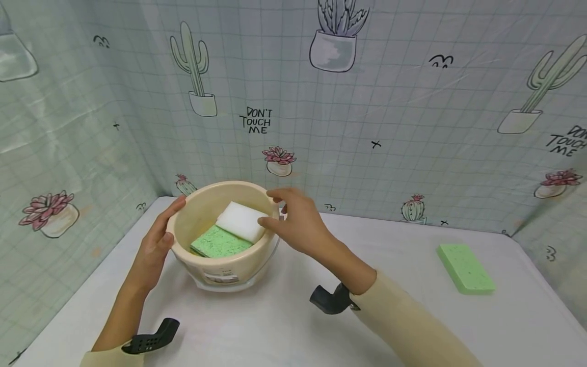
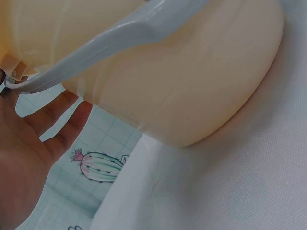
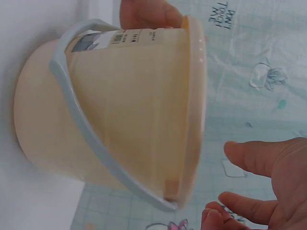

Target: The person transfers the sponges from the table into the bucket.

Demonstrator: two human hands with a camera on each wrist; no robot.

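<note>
A cream bucket (image 1: 185,229) stands on the table, its grey handle (image 2: 120,38) hanging down along the outside. Inside it, a white sponge (image 1: 240,220) lies partly over a green sponge (image 1: 220,243). My left hand (image 1: 153,247) rests against the bucket's left side at the rim, with straight, spread fingers (image 2: 72,129). Just above the right rim is my right hand (image 1: 300,221), thumb and fingers apart and nothing between them. The right wrist view shows that hand (image 3: 268,187) away from the rim; the sponges are hidden there by the bucket wall.
Another green sponge (image 1: 467,269) lies on the right of the white-covered table (image 1: 394,326). A cactus-print sheet (image 1: 321,112) hangs behind and along the sides. Black wrist mounts (image 1: 332,299) stick out from both forearms.
</note>
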